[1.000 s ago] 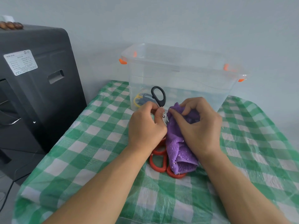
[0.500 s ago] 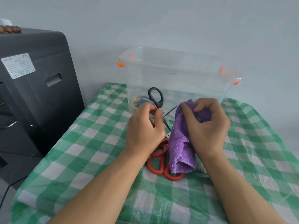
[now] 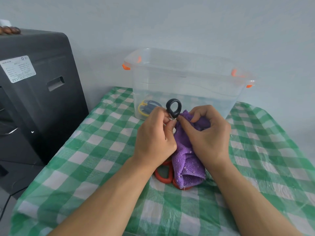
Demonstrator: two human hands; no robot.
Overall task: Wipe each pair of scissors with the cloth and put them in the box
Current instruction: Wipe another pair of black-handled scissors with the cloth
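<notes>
**Operator:** I have the black-handled scissors point(image 3: 173, 109) in the left hand point(image 3: 154, 138), fingers curled round the lower handle, one black loop standing clear above the knuckles. The right hand point(image 3: 207, 135) is bunched round the purple cloth point(image 3: 186, 160), thumb and forefinger pinching it just below that loop. The blades are hidden inside the cloth; I cannot tell whether they are open or closed.

**Supervisor:** Handling properties?

**Operator:** My judgement: the scissors are small, light and rigid, with smooth plastic loops that could turn in a loose grip. Hold at the handle, never at the blades. The cloth is soft pile, limp, and hangs in folds; it conforms to the steel but gives little protection against an edge, so wiping pressure belongs on the flat of the blade.

**Supervisor:** Location of the remaining items?

**Operator:** The red-handled scissors point(image 3: 163, 174) lie on the checked tablecloth point(image 3: 95, 150) near me, partly under the hanging cloth. The clear box point(image 3: 187, 79) stands at the far side, just beyond both hands, with a yellow-and-blue pair point(image 3: 148, 108) already in its left end. Red pair: lift by the loops, which are the only exposed part.
</notes>
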